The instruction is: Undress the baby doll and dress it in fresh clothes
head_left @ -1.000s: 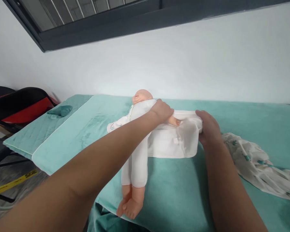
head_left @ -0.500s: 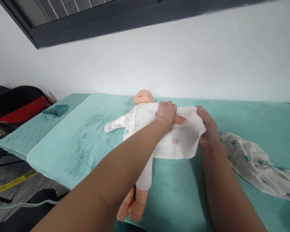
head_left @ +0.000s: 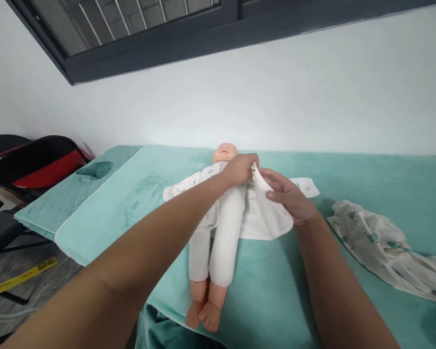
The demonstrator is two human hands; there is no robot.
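doll (head_left: pixel 224 247) first: where does it lie?

on its back on the green bed (head_left: pixel 141 208), face up, the bald head near the white wall (head_left: pixel 312 106), the bare feet at the near edge.

so its long axis runs across the bed?

yes, from the wall toward the person, with a slight slant: the feet sit a little further left than the head. the legs are together, feet touching.

and the shirt (head_left: pixel 265 213)?

open at the front. one printed sleeve (head_left: pixel 189 186) points out to the left; the other sleeve (head_left: pixel 307 186) shows past the right hand, its end pointing right. the white flap between the hands is lifted.

what are the hands doing?

the left hand (head_left: pixel 252 167) is over the doll's chest, pinching the flap's upper edge between thumb and fingers. the right hand (head_left: pixel 268 184) is bent round the flap, thumb against it; i cannot tell whether it grips or merely steadies.

anything near?

a crumpled printed cloth (head_left: pixel 385 247) on the bed, just right of the right forearm.
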